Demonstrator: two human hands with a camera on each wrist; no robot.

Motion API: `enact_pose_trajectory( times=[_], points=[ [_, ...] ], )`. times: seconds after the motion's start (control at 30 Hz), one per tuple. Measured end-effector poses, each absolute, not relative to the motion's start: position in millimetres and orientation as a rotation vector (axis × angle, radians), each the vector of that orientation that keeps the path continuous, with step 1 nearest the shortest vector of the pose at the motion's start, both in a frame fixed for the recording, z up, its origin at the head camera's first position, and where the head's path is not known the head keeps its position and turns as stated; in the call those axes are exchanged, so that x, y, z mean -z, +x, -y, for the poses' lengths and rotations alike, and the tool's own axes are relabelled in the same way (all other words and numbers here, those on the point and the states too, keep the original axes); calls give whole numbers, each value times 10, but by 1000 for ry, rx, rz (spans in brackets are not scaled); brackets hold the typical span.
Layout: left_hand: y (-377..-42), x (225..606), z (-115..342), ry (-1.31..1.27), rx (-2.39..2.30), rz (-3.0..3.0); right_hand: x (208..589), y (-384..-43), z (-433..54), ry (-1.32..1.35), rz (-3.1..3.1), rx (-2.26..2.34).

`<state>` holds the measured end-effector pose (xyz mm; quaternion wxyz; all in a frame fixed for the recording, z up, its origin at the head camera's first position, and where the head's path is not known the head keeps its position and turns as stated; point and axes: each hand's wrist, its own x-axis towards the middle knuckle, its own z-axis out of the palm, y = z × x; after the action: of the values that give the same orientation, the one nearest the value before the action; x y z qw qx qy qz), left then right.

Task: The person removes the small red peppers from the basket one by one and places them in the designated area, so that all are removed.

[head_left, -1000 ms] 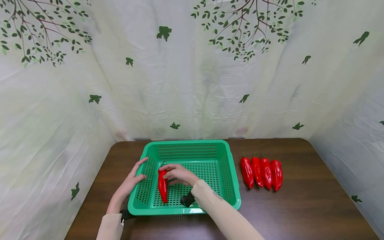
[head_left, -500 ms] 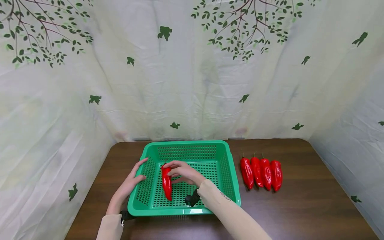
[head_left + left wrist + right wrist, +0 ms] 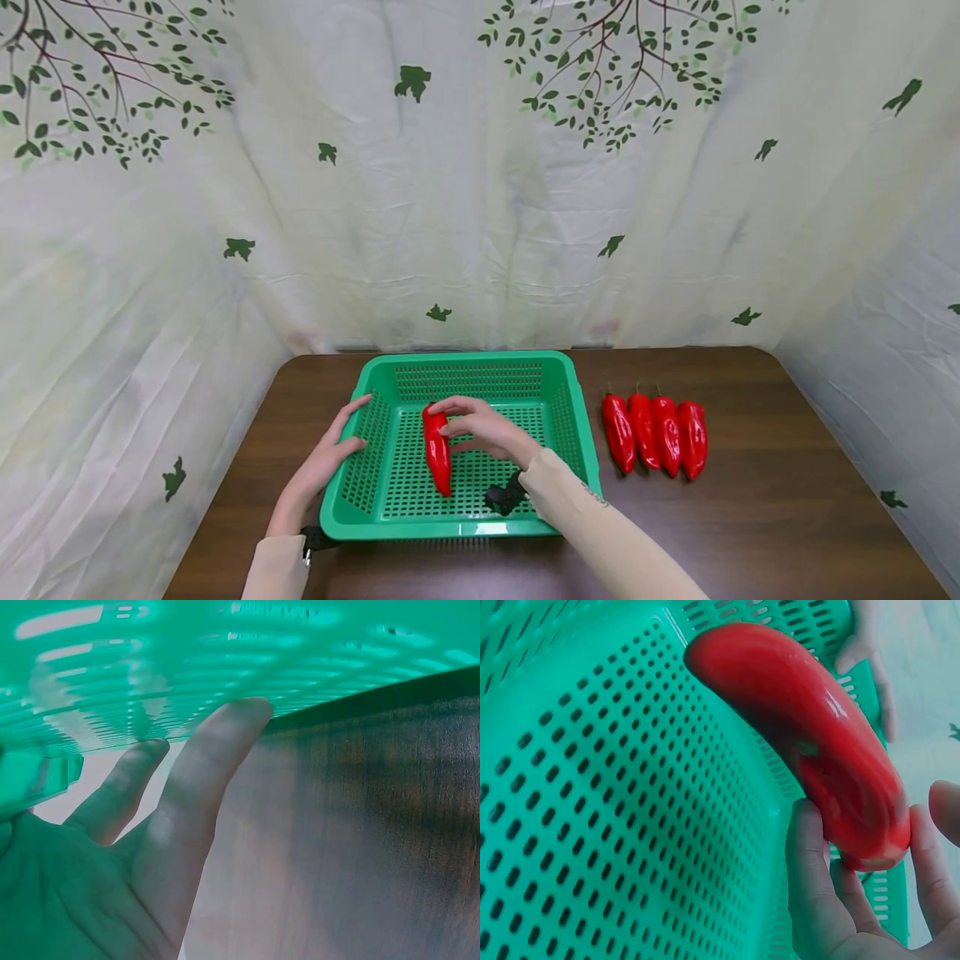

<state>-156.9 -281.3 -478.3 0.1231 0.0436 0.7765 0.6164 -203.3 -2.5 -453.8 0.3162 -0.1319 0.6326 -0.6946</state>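
My right hand (image 3: 487,429) pinches a glossy red chili pepper (image 3: 437,454) between thumb and fingers near its stem end. The pepper hangs with its tip down over the floor of a green plastic basket (image 3: 461,530). In the right wrist view, the fingers close around the wide end of the curved pepper (image 3: 810,705). My left hand (image 3: 330,457) holds the basket's left rim, thumb over the inner side. Outside the slotted wall, the left fingers (image 3: 202,772) reach straight up against it in the left wrist view.
Several red peppers (image 3: 652,433) lie side by side on the brown wooden table (image 3: 787,500), right of the basket. A black wrist-worn device (image 3: 504,493) hangs under the right wrist. Behind the table stands a pale curtain (image 3: 480,250) printed with leaves.
The right hand has carried the red chili pepper rightward, from the basket's left part toward its middle. The left hand stays at the left rim.
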Motion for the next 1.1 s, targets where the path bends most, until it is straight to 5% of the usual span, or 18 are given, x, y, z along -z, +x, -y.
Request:
enact_pose_trajectory(
  times=[1.1],
  points=[
    [-1581,4763,2810,122,-1807,-2247,4370,-2112,-574,-332,-1713,1874]
  ],
)
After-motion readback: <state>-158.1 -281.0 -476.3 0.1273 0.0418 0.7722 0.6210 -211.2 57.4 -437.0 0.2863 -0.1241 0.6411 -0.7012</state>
